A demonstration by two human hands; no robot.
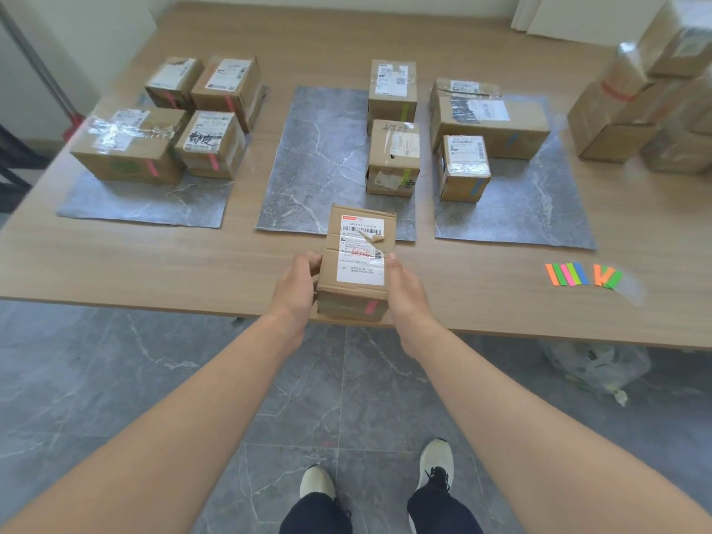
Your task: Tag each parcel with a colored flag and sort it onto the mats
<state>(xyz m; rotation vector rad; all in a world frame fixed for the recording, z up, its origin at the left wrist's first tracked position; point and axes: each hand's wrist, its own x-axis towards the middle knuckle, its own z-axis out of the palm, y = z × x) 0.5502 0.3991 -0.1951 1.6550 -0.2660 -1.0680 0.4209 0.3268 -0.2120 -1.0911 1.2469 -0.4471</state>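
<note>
Left fingers (pixel 310 260) curl round the parcel's left wall. The right thumb (pixel 393 260) lies along the right top edge; the other right fingers are hidden behind the box. The left hand (pixel 298 281) and right hand (pixel 404 289) clamp the parcel (pixel 356 260) between them at centre frame, at the near edge of the table (pixel 115 260). Whether it rests there or is lifted cannot be told.

Handling: a small corrugated carton, judged light, with stiff walls. The top flap is creased and the label is peeling, so do not grip there. Taped faces may slip. Hold on opposite side walls, low.

A pink flag (pixel 371 307) is on the near face. Pink-flagged boxes stand on the left mat (pixel 154 204), left of frame, so its bare front area is the likely destination. Spare flags (pixel 578 274) lie at right of frame.
</note>
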